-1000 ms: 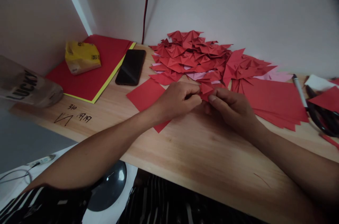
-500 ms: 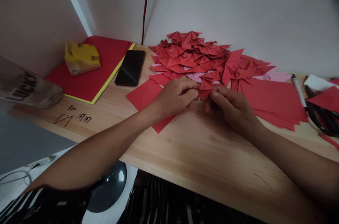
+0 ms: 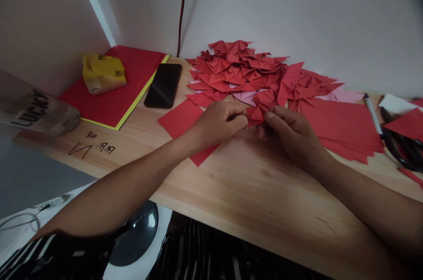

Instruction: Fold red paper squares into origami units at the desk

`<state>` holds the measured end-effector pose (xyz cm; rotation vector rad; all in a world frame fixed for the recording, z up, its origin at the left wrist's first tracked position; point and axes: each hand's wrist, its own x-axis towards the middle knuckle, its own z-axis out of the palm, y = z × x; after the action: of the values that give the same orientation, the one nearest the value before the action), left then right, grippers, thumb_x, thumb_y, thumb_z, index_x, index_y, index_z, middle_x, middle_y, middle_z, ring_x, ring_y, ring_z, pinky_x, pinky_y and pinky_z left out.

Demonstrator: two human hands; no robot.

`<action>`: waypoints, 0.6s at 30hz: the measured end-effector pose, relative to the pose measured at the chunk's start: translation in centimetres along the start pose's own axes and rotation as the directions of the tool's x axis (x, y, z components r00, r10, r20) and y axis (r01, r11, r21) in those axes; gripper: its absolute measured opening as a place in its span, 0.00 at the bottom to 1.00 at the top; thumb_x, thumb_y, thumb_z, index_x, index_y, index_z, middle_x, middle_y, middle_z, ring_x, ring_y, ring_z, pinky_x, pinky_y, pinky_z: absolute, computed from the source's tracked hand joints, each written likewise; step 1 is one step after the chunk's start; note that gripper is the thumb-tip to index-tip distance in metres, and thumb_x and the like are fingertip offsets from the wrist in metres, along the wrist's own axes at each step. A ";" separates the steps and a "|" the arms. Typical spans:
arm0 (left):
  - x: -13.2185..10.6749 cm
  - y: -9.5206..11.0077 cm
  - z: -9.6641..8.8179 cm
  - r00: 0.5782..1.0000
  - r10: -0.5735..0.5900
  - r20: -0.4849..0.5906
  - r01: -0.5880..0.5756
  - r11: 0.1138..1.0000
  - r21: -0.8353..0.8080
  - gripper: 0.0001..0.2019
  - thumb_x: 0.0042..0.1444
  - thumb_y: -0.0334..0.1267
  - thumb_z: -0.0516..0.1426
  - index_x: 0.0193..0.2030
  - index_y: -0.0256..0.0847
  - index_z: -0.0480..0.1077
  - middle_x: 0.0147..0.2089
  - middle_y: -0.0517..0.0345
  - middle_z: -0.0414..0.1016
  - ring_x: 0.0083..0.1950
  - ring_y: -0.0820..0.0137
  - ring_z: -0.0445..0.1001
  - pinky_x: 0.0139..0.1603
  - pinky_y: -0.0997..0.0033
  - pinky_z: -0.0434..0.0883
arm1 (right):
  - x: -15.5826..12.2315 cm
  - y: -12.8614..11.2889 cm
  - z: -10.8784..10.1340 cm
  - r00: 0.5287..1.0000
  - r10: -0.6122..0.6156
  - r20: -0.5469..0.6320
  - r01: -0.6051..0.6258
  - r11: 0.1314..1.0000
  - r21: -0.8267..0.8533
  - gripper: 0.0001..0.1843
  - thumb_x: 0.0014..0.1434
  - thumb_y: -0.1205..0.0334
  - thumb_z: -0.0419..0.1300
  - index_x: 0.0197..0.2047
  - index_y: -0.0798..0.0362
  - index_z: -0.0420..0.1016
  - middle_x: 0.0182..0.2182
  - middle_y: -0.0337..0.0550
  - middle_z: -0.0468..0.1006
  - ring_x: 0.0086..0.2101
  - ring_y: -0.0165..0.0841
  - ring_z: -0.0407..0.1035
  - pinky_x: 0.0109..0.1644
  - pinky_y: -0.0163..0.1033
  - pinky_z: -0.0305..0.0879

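Observation:
Between my two hands is a small folded piece of red paper (image 3: 255, 114), held just above the wooden table. My left hand (image 3: 224, 122) pinches its left side between thumb and curled fingers. On the opposite side, my right hand (image 3: 287, 130) grips it with thumb and forefinger, and its lower fingers are partly hidden. A flat red paper sheet (image 3: 178, 117) lies beneath my left wrist. Behind the hands rises a pile of folded red paper pieces (image 3: 236, 68), with some pink ones among them. To the right lies a fanned stack of red sheets (image 3: 343, 125).
A black phone (image 3: 163, 85) lies left of the pile. Beyond it, a yellow wrapper (image 3: 104, 73) sits on large red sheets (image 3: 134, 61). A clear bottle (image 3: 36, 106) is at far left. A marker (image 3: 372, 113) and black-handled scissors (image 3: 401, 145) are at right.
The folded paper's upright flap has come down, and the piece now stretches flatter between my fingers. Both hands stay in nearly the same place.

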<state>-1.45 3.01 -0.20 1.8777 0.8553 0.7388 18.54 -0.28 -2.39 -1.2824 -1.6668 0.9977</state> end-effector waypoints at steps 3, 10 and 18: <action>0.1 -0.3 0.1 0.999 -0.010 -0.040 0.010 1.000 0.001 0.10 0.56 0.31 0.51 0.23 0.38 0.64 0.21 0.63 0.65 0.24 0.78 0.63 0.27 0.76 0.60 | 0.0 0.0 -0.1 1.000 0.006 -0.017 -0.006 0.999 -0.034 0.20 0.67 0.54 0.55 0.23 0.49 0.69 0.22 0.38 0.74 0.25 0.31 0.65 0.32 0.39 0.60; 0.2 -0.5 -0.1 0.997 -0.035 -0.075 0.033 0.999 -0.031 0.07 0.57 0.33 0.52 0.28 0.38 0.67 0.23 0.63 0.69 0.24 0.78 0.64 0.27 0.76 0.61 | -0.1 -0.7 -0.1 0.989 -0.077 0.125 0.089 0.992 -0.095 0.12 0.64 0.63 0.55 0.27 0.49 0.71 0.24 0.38 0.74 0.26 0.31 0.67 0.31 0.38 0.62; 0.2 -0.3 -0.1 0.995 -0.043 -0.088 0.042 0.999 -0.017 0.07 0.57 0.32 0.51 0.28 0.38 0.65 0.22 0.63 0.67 0.24 0.78 0.64 0.26 0.77 0.60 | -0.3 -1.1 0.3 0.993 -0.064 0.096 0.080 0.983 -0.165 0.11 0.63 0.65 0.55 0.27 0.49 0.68 0.23 0.37 0.73 0.24 0.30 0.66 0.27 0.37 0.61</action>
<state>-1.51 3.29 -0.41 1.8191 0.9403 0.8050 17.91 -0.76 -1.54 -1.2915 -1.8874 0.8989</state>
